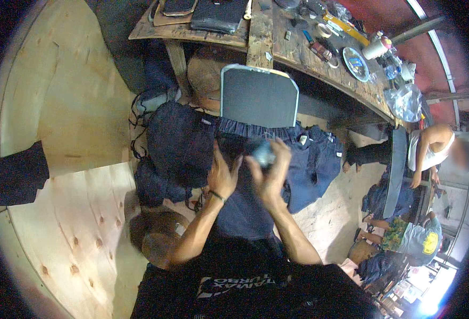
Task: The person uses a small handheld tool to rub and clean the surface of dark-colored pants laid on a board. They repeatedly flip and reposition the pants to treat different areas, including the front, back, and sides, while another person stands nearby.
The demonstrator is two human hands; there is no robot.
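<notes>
Pinching a small grey object (265,154), the right hand (270,178) hovers over dark jeans (245,207) — left hand (223,178) spread, just beside, fingers up.

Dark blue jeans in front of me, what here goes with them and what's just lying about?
In hand:
dark blue denim jeans
small grey blurred object in right hand
left hand on the jeans
grey rectangular board

Lying about:
white plastic bottle
round blue plate
clear plastic bag
cluttered wooden workbench

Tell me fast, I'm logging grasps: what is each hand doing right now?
Left hand: open, fingers spread, resting on the dark blue jeans.
Right hand: closed on a small, blurred grey object.
</notes>
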